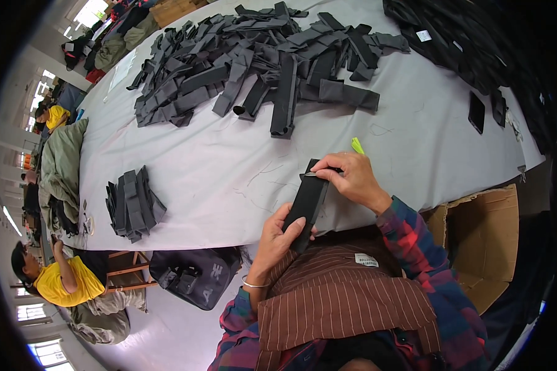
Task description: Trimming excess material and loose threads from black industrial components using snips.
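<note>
My left hand (283, 234) is closed round the lower part of a folded black fabric strip (307, 201), its thumb lying on top. The strip tilts up and away over the table's near edge. At its far end my right hand (351, 179) pinches a small metal-tipped tool (310, 174), and the pale tip lies across the strip. A bright yellow-green piece (358, 146) shows just past the right knuckles; whether it belongs to the tool I cannot tell. Loose threads (263, 179) lie on the cloth left of the strip.
A large heap of dark fabric strips (229, 68) covers the table's far side. A smaller stack of strips (134, 204) stands left. A phone (476, 112) and black garments (452, 43) lie right. Below are a cardboard box (486, 241) and a black bin (195, 278). A person in yellow (68, 281) is left.
</note>
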`<state>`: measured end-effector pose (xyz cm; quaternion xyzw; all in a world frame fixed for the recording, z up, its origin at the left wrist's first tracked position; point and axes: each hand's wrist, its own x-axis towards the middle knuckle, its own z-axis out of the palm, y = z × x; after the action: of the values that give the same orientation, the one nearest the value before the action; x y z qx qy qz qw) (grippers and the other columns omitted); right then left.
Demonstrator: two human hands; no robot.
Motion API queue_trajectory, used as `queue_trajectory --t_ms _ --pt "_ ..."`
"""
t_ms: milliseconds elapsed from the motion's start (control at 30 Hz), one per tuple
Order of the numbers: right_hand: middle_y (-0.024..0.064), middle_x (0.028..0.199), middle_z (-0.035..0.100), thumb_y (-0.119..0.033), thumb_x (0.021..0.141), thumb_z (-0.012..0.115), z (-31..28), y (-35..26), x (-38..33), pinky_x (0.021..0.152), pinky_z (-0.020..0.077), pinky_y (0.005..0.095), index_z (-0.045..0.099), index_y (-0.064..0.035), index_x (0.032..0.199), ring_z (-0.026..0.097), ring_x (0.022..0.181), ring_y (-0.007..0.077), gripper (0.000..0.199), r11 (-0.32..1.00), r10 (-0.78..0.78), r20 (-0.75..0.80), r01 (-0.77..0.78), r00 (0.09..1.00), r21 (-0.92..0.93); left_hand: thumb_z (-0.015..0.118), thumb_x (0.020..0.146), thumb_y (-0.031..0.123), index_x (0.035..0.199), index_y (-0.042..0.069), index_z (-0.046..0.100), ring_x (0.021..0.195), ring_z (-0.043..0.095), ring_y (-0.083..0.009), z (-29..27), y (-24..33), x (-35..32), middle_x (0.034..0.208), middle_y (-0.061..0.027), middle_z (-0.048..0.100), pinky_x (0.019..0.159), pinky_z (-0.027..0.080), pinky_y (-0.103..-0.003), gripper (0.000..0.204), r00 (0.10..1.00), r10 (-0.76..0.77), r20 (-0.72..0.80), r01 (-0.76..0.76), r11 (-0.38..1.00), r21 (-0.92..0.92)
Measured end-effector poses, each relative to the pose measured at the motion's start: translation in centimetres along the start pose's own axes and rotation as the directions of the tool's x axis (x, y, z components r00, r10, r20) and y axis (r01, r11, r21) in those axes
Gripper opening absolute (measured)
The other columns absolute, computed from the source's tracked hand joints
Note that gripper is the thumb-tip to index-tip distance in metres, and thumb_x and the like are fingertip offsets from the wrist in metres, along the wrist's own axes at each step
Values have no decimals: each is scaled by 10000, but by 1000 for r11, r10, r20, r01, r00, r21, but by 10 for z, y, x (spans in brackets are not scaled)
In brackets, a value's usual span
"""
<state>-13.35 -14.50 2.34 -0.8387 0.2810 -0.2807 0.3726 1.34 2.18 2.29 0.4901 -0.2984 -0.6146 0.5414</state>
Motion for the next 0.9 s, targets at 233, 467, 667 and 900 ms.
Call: queue_trajectory --t_ms 233,467,667,900 --pt "70 815 688 -88 841 627 -8 -6 -19 692 486 260 684 -30 945 638 737 161 132 963 207 -1 -204 978 176 428 966 108 1216 -21 479 833 631 -149 4 -5 -2 1012 -127 646 775 521 -279 286 998 -41 50 48 988 -149" --pt "80 800 681 -101 838 636 -7 -36 -40 668 481 274 678 -34 952 636 709 175 138 984 127 54 -133 990 123 433 956 65 1306 -24 452 948 624 -142 12 -11 7 1135 -102 618 840 516 -280 363 1000 -2 -26 -3 981 -194" --pt "67 753 653 -133 782 691 6 -41 -45 610 455 333 676 -74 870 604 656 244 107 990 -15 -34 11 999 -143 478 942 33 1294 -43 470 964 610 -109 7 -20 10 1134 -84 614 834 515 -256 360 1000 22 -16 -25 966 -256" --pt "37 747 639 -146 748 707 15 -38 -49 594 424 340 676 -96 846 587 649 233 114 959 -196 -58 179 979 -219 501 923 -1 1435 -12 277 965 609 -95 8 -24 9 1173 -99 602 859 501 -251 559 998 67 -22 -71 948 -311"
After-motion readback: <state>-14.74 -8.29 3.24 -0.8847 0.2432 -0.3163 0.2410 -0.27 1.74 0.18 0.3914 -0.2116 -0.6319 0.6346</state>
